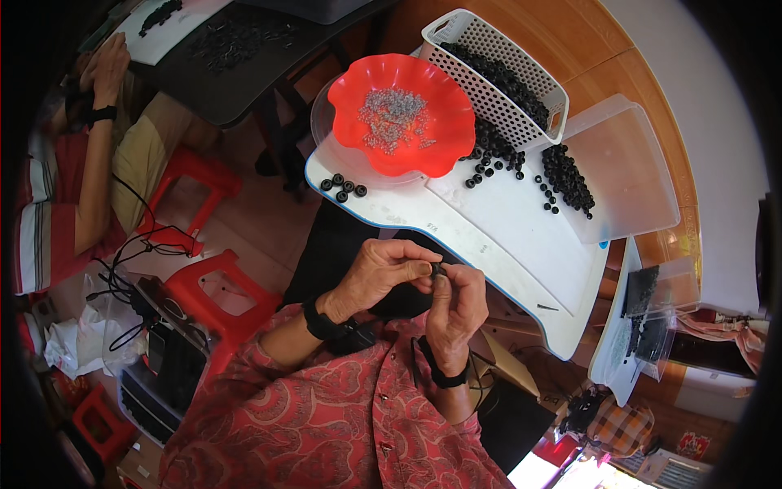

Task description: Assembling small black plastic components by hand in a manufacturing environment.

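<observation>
My left hand (383, 275) and my right hand (458, 314) meet in front of my chest, just off the near edge of the table. Between their fingertips is a small black round piece (437, 270), mostly covered by the fingers. Both hands are closed on it in a pinch. On the white table, several black ring-like wheels (343, 187) sit in a cluster at the left corner. A red wavy-rimmed bowl (452, 122) holds many tiny clear-grey bits (394, 114). Many loose black round pieces (568, 181) lie farther right.
A white perforated basket (482, 94) full of black pieces stands at the back. A clear plastic bin (635, 171) lies beside it. A thin dark pin (547, 307) rests on the white table (497, 261). At left, a co-worker's hands (106, 69) are over a black table (204, 85); red stools (224, 297) stand nearby.
</observation>
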Demonstrator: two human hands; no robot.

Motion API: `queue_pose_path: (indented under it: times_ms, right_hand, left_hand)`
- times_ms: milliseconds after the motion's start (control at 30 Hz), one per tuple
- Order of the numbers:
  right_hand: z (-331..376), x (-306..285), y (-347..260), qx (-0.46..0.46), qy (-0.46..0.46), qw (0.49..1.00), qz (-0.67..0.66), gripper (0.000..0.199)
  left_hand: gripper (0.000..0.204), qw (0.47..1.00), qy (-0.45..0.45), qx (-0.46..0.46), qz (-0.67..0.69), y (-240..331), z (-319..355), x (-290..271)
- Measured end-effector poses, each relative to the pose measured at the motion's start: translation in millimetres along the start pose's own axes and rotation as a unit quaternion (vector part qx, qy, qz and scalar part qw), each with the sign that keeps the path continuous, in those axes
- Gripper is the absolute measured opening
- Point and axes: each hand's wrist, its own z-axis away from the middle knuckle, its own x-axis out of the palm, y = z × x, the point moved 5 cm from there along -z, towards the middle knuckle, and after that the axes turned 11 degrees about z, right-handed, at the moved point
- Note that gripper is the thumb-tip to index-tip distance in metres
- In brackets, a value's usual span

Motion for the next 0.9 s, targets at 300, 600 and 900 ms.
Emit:
queue_pose_path:
  times_ms: [300,600,900]
  right_hand:
    - [-2.3,-1.7,-2.2,-0.01,-0.025,1.0,0.003,0.017]
    - [-3.5,-0.3,-1.1,-0.038,-0.065,0.997,0.009,0.018]
    - [-2.0,1.3,7.8,-0.035,-0.108,0.993,0.022,0.017]
  left_hand:
    - [0.021,1.0,0.008,-0.012,0.009,1.8,3.8,-0.2]
    - [0.017,0.998,0.011,-0.025,0.063,-14.2,3.2,-9.0]
    - [0.016,0.998,0.036,-0.033,-0.04,-9.9,5.5,-8.7]
